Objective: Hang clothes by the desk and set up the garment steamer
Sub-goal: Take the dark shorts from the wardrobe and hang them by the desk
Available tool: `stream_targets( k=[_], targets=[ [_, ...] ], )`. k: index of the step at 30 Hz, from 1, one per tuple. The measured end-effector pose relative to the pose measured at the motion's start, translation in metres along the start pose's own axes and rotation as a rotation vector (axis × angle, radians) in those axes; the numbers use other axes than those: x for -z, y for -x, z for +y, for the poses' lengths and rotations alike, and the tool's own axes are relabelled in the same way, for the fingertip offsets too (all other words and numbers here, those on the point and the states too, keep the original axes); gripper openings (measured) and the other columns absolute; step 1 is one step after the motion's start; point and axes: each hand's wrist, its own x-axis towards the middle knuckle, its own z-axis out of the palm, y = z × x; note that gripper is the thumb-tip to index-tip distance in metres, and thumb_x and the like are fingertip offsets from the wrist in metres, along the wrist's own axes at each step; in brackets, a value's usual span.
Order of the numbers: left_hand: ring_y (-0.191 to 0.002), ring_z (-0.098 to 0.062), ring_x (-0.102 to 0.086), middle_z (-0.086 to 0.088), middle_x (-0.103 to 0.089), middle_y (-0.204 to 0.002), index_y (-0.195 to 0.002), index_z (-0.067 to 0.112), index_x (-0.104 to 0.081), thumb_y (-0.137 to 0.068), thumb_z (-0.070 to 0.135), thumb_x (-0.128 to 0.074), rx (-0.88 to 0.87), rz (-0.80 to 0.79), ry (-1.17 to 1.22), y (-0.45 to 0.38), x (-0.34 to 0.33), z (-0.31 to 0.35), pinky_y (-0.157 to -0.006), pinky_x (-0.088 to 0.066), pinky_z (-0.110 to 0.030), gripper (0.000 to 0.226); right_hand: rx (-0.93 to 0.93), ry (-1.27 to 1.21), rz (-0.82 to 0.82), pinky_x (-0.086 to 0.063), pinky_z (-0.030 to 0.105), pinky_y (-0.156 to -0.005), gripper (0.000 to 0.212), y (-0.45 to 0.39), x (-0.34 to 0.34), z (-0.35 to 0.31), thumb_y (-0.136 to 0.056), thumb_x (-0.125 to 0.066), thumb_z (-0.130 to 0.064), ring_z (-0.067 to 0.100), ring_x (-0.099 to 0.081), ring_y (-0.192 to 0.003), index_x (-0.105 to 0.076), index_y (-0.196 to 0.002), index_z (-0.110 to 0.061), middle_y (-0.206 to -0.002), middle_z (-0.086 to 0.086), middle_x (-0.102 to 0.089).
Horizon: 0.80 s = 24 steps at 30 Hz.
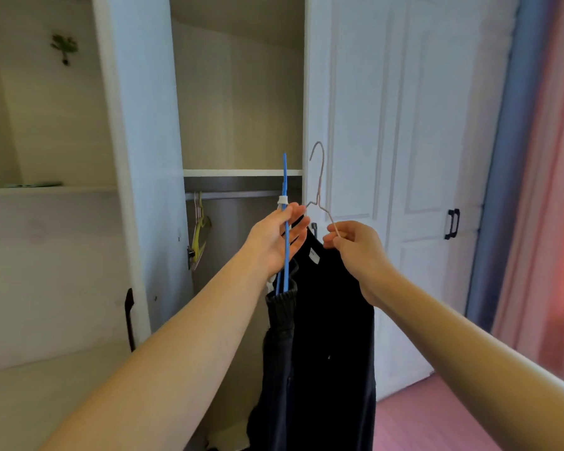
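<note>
My left hand (275,237) holds a blue hanger (285,190) by its neck, hook pointing up. A dark grey garment (279,336) hangs from it. My right hand (352,244) pinches the shoulder wire of a pale pink wire hanger (318,177), which carries a black garment (334,336) with a white label. Both hangers are held in front of the open wardrobe, just below its metal rail (235,194). No garment steamer is in view.
The wardrobe (241,125) stands open, its white door (398,157) swung out to the right. Pink and yellow empty hangers (198,229) hang at the rail's left end. A shelf unit (46,190) is on the left. Pink curtains (547,222) hang on the right.
</note>
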Motion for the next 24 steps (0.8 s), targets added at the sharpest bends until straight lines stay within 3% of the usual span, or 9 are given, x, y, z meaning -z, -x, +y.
stream_targets(
  k=[4, 8, 13, 18, 24],
  targets=[
    [-0.084, -0.016, -0.07, 0.001, -0.076, -0.086, -0.103, 0.013, -0.066, -0.098, 0.019, -0.054, -0.021, -0.02, -0.007, 0.049, -0.023, 0.005, -0.071, -0.056, -0.029, 0.014, 0.05, 0.042, 0.003, -0.041, 0.014, -0.059, 0.02, 0.041, 0.02, -0.022, -0.097, -0.046, -0.01, 0.008, -0.063, -0.085, -0.059, -0.097, -0.025, -0.091, -0.004, -0.067],
    [-0.085, -0.017, -0.069, -0.001, -0.076, -0.087, -0.105, 0.012, -0.064, -0.098, 0.017, -0.054, -0.042, 0.0, -0.045, 0.086, -0.04, 0.012, -0.072, -0.055, -0.029, 0.013, 0.073, 0.058, -0.003, -0.044, 0.018, -0.07, 0.023, 0.074, 0.037, -0.043, -0.098, -0.047, -0.009, 0.01, -0.063, -0.09, -0.057, -0.089, -0.027, -0.092, -0.002, -0.067],
    [-0.087, -0.019, -0.069, -0.002, -0.076, -0.089, -0.103, 0.012, -0.065, -0.096, 0.018, -0.056, -0.067, 0.069, -0.1, 0.125, -0.041, 0.01, -0.075, -0.055, -0.03, 0.013, 0.078, 0.089, -0.043, -0.045, 0.017, -0.069, 0.019, 0.116, 0.05, -0.058, -0.096, -0.048, -0.008, 0.012, -0.063, -0.089, -0.06, -0.096, -0.022, -0.093, 0.0, -0.067],
    [-0.091, -0.021, -0.07, -0.001, -0.075, -0.099, -0.102, 0.016, -0.063, -0.096, 0.021, -0.057, -0.089, 0.088, -0.128, 0.168, -0.028, -0.003, -0.078, -0.056, -0.033, 0.009, 0.057, 0.109, -0.068, -0.051, 0.023, -0.082, 0.022, 0.16, 0.05, -0.064, -0.096, -0.046, -0.006, 0.013, -0.065, -0.09, -0.063, -0.106, -0.016, -0.092, 0.001, -0.068],
    [-0.101, -0.024, -0.068, -0.002, -0.072, -0.11, -0.109, 0.015, -0.061, -0.098, 0.02, -0.052, -0.106, 0.064, -0.177, 0.227, -0.009, -0.018, -0.079, -0.055, -0.032, 0.015, 0.1, 0.175, -0.106, -0.05, 0.023, -0.083, 0.024, 0.221, 0.038, -0.068, -0.095, -0.046, -0.005, 0.007, -0.065, -0.089, -0.062, -0.102, -0.022, -0.091, -0.002, -0.07]
  ],
)
